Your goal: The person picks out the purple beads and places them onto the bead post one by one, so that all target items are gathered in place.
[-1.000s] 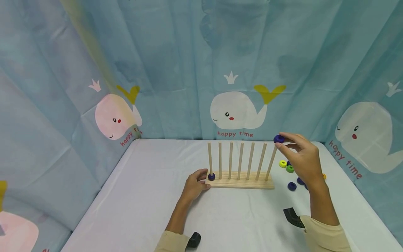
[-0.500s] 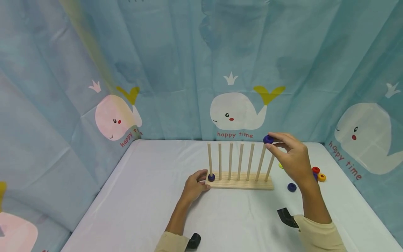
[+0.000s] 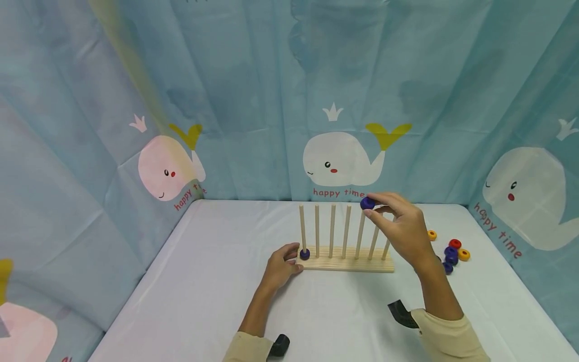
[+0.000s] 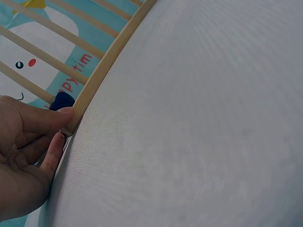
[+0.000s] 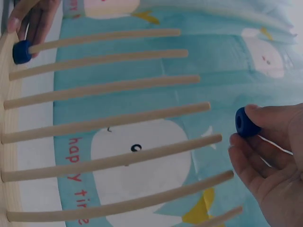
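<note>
A wooden peg rack [image 3: 348,264] with a row of upright pegs stands on the white table. My left hand [image 3: 278,266] grips the rack's left end, thumb at the near side, as the left wrist view also shows. Around the foot of the leftmost peg sits a dark blue ring bead [image 3: 305,254]. My right hand [image 3: 404,226] pinches another blue bead [image 3: 367,203] between thumb and fingers, up at the height of the peg tips. In the right wrist view this held bead [image 5: 242,124] is apart from the pegs, just beyond their tips, its hole facing them.
Right of the rack lie loose beads: a red one [image 3: 455,244], orange ones [image 3: 463,255] and several blue ones [image 3: 451,258], some partly behind my right forearm. Whale-print cloth walls [image 3: 253,151] rise behind the table and at its sides.
My right hand has moved left with the held blue bead, from over the rightmost peg to near the third peg from the right. The left hand has stayed on the rack's end.
</note>
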`<state>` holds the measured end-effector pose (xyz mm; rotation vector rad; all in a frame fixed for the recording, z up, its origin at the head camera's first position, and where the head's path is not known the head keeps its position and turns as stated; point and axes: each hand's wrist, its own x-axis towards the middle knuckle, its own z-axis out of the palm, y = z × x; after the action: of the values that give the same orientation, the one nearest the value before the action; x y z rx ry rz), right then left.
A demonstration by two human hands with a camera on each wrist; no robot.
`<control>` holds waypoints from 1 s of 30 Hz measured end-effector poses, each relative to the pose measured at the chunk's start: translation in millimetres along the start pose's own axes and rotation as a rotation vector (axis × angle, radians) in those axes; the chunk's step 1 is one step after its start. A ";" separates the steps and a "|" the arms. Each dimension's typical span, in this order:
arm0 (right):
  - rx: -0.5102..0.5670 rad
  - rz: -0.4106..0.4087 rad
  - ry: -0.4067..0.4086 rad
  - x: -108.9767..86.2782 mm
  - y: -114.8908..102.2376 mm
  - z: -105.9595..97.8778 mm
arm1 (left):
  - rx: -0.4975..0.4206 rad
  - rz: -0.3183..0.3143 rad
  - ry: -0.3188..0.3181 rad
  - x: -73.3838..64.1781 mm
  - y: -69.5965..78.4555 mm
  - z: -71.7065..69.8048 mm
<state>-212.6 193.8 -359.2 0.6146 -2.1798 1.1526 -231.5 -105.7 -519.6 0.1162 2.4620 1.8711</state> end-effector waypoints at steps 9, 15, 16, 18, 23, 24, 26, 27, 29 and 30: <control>0.031 -0.029 -0.026 5.5 -6.5 14.7 | -0.019 0.014 -0.008 -0.7 -1.3 -1.1; 0.048 -0.049 -0.048 9.6 -12.5 21.8 | -0.010 0.010 -0.006 -0.8 0.5 -1.0; 0.046 -0.054 -0.049 10.3 -13.8 23.0 | -0.006 0.007 -0.005 -0.6 0.4 -1.0; 0.041 -0.062 -0.058 11.4 -15.6 25.1 | -0.004 0.000 -0.004 -0.1 0.3 -1.0; 0.039 -0.077 -0.075 12.7 -19.7 31.1 | 0.001 -0.006 -0.005 0.1 0.3 -1.1; 0.043 -0.077 -0.079 13.0 -20.3 32.4 | 0.002 -0.007 -0.006 -0.1 0.3 -1.2; 0.053 -0.081 -0.083 14.0 -21.7 34.7 | 0.004 -0.011 -0.008 -0.2 0.0 -0.9; 0.063 -0.083 -0.085 14.6 -22.0 35.9 | 0.006 -0.011 -0.009 -0.3 -0.2 -0.8; 0.079 -0.087 -0.089 15.9 -22.4 38.5 | 0.007 -0.012 -0.010 -0.4 -0.4 -0.6; 0.091 -0.089 -0.091 16.6 -22.7 39.6 | 0.005 -0.017 -0.011 -0.5 -0.6 -0.5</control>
<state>-221.4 146.5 -352.6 0.8098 -2.1614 1.2029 -231.1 -106.4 -520.0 0.1048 2.4530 1.8520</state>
